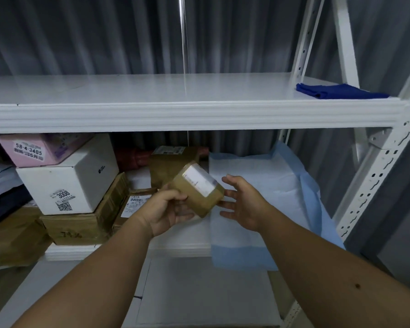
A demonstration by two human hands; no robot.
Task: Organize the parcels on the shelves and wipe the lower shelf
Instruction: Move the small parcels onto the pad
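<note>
Head view: at the centre of the frame your left hand (167, 210) grips a small brown parcel (197, 188), fingers curled round its lower left end, so the white label faces up at you, probably for reading. Your right hand (243, 202) waits just beside the parcel's right end, fingers spread and straight, perhaps brushing it; actual contact is hard to tell.

The parcel hangs in front of the lower shelf (175, 250), over a blue sheet (270, 209) that drapes off the shelf's edge at lower right. Stacked boxes crowd the left: a white box (69, 176) under a pink box (37, 150). A blue cloth (336, 91) lies at right on the upper shelf (152, 114), likely kept for wiping.

The label's print is too blurred to read. The upper shelf hides the parcels behind, and the frame cuts off the left stack.
</note>
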